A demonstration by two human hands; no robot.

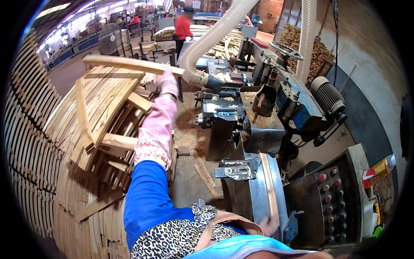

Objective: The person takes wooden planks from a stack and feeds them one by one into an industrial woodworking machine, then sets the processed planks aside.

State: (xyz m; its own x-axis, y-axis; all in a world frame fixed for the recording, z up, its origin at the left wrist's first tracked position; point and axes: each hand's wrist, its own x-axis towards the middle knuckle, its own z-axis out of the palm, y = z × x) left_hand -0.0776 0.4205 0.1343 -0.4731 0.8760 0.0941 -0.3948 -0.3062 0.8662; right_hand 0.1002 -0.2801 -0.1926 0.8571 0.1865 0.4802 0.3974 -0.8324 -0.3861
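Note:
My left arm reaches forward in a blue sleeve with a flowered cuff. The gloved left hand [168, 84] is closed round one end of a curved wooden slat [129, 64], which is raised above a stack of similar slats [92, 103]. Low in the view, my right hand [269, 227] is blurred beside the near end of another wooden strip [271, 190]. That strip lies lengthwise on the metal feed bed [258, 194] of a woodworking machine [263, 125]. The right fingers are too smeared to tell whether they grip it.
A ribbed dust hose [215, 36] drops to the machine's cutting area. At right are a motor [327, 95] and a control panel [334, 203] with several buttons. Tall racks of curved slats [30, 159] line the left. A person in red [183, 28] stands farther back.

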